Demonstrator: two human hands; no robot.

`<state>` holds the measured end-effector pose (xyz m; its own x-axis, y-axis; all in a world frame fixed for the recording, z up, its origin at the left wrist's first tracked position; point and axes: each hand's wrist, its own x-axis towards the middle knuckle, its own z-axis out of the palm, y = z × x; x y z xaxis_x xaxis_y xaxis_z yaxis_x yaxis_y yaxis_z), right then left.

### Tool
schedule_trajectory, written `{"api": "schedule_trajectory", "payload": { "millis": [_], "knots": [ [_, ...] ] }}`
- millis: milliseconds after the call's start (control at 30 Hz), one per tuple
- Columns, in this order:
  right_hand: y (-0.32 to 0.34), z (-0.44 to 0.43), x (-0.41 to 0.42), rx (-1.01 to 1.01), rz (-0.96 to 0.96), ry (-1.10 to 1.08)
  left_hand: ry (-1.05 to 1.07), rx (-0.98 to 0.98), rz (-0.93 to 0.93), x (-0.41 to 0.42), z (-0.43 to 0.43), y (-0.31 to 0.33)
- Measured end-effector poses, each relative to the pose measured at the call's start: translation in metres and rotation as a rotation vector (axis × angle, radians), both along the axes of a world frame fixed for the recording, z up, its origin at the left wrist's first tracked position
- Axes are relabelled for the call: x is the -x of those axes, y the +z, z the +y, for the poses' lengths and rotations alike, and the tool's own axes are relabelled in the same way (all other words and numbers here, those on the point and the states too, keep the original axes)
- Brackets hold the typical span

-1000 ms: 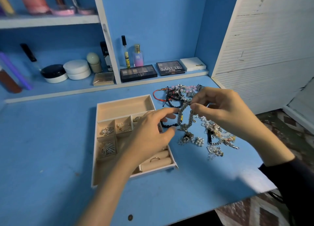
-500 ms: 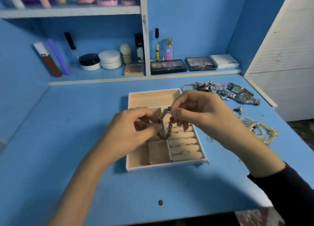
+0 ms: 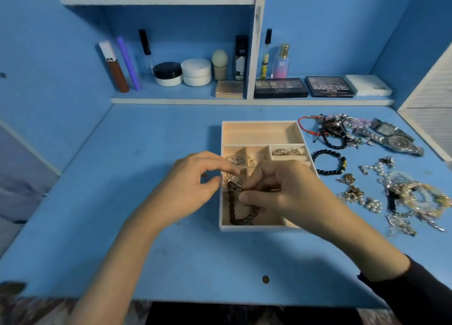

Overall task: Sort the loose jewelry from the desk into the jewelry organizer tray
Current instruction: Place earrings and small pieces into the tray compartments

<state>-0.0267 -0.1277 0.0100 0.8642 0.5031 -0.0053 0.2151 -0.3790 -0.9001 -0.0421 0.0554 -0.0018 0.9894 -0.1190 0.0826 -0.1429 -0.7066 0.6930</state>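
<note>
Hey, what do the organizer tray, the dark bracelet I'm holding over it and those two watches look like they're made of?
Organizer tray: pale beige, matte, thin flat walls. It looks like light wood or covered board; I cannot tell which.
Brown bracelet: round dark brown beads with a dull sheen, probably wood or stone.
Watches: grey, shiny link bands that look like metal, likely steel.

Two hands (image 3: 188,188) (image 3: 288,192), one tray (image 3: 259,123), one dark bead bracelet (image 3: 232,210) in it, one black bead bracelet (image 3: 329,162) just right of it, two watches (image 3: 386,129) (image 3: 401,142) far right, plus two palettes (image 3: 280,87) (image 3: 329,86) and two jars (image 3: 168,73) (image 3: 196,71) on the far shelf (image 3: 171,101).
</note>
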Motion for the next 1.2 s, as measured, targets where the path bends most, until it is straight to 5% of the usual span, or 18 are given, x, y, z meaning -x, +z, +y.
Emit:
{"api": "schedule_trajectory", "payload": {
  "millis": [233, 567, 700, 900, 1200],
  "knots": [
    [-0.013, 0.011, 0.003, 0.339, -0.441, 0.13, 0.088, 0.128, -0.044, -0.001, -0.003, 0.003],
    [-0.003, 0.025, 0.005, 0.669, -0.59, 0.088, 0.088, -0.018, 0.098, 0.005, -0.002, 0.007],
    [-0.005, 0.016, 0.0, 0.578, -0.499, 0.133, 0.071, -0.001, 0.147, 0.011, -0.004, 0.013],
    [-0.005, -0.017, -0.004, 0.179, -0.215, -0.011, 0.003, 0.026, 0.166, 0.022, -0.017, 0.018],
    [-0.011, -0.036, -0.011, 0.165, -0.219, -0.107, -0.126, -0.118, 0.117, 0.02, -0.034, 0.014]
  ]
}}
